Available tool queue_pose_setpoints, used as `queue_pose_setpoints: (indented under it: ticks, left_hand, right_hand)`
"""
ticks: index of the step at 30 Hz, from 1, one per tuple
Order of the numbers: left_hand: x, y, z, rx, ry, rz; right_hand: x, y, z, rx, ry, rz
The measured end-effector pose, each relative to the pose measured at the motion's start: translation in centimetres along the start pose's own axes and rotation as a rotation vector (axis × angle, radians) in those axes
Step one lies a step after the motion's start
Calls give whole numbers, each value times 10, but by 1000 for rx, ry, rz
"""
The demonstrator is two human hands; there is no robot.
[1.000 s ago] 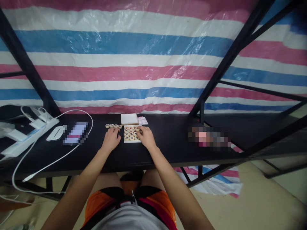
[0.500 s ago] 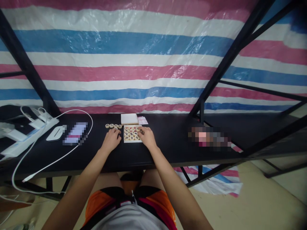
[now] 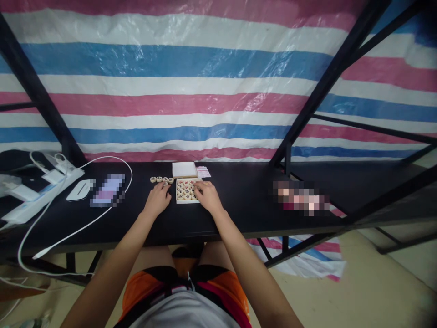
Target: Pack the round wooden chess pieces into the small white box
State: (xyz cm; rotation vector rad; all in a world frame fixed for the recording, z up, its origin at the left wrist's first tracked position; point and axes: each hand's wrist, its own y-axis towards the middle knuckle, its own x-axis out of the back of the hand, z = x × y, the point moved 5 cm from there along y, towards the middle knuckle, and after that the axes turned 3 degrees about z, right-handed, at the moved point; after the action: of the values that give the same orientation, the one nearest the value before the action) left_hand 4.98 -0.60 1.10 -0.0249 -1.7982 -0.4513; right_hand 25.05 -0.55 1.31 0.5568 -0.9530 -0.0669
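A shallow white box (image 3: 180,201) stands on the black table, filled with rows of round Chinese chess pieces (image 3: 186,191) marked in red and dark characters. My right hand (image 3: 209,197) reaches over its right side, with thumb and fingertips closed about a piece at the right edge, mostly covered by the fingers. My left hand (image 3: 158,199) rests on the table left of the box, its thumb apart from the loosely bent fingers. Just beyond its fingertips lies a short row of loose pieces (image 3: 159,179).
Behind the box lie a white lid (image 3: 184,169) and a printed paper slip (image 3: 204,171). To the left are a blurred phone (image 3: 108,190), a white device (image 3: 79,190), a white cable (image 3: 78,233) and a power strip (image 3: 43,193). A pixelated object (image 3: 300,198) lies right.
My right hand has shifted slightly left over the box, and the piece in its fingers has come down among the others. My left hand has barely moved.
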Motion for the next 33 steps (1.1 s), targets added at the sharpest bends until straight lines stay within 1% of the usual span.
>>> queue_pose_setpoints:
  ticks: [9, 14, 18, 22, 25, 27, 29, 33]
  left_hand:
    - [1, -1, -2, 13, 4, 21]
    - [0, -1, -1, 7, 12, 21]
    - [1, -1, -1, 16, 13, 22]
    - [5, -1, -2, 27, 67, 10]
    - [7, -1, -2, 43, 101, -11]
    - [6, 0, -2, 47, 109, -1]
    - [5, 0, -1, 47, 115, 11]
    - [7, 0, -1, 61, 106, -5]
  right_hand:
    - [4, -2, 9, 41, -85, 31]
    - [2, -3, 12, 63, -128, 75]
    - [6, -3, 15, 44, -180, 41]
    - [9, -4, 20, 77, -158, 11]
    - [7, -4, 24, 118, -141, 70]
    - [6, -4, 25, 122, -153, 112]
    - [6, -4, 25, 108, -181, 124]
    - [8, -4, 24, 82, -244, 116]
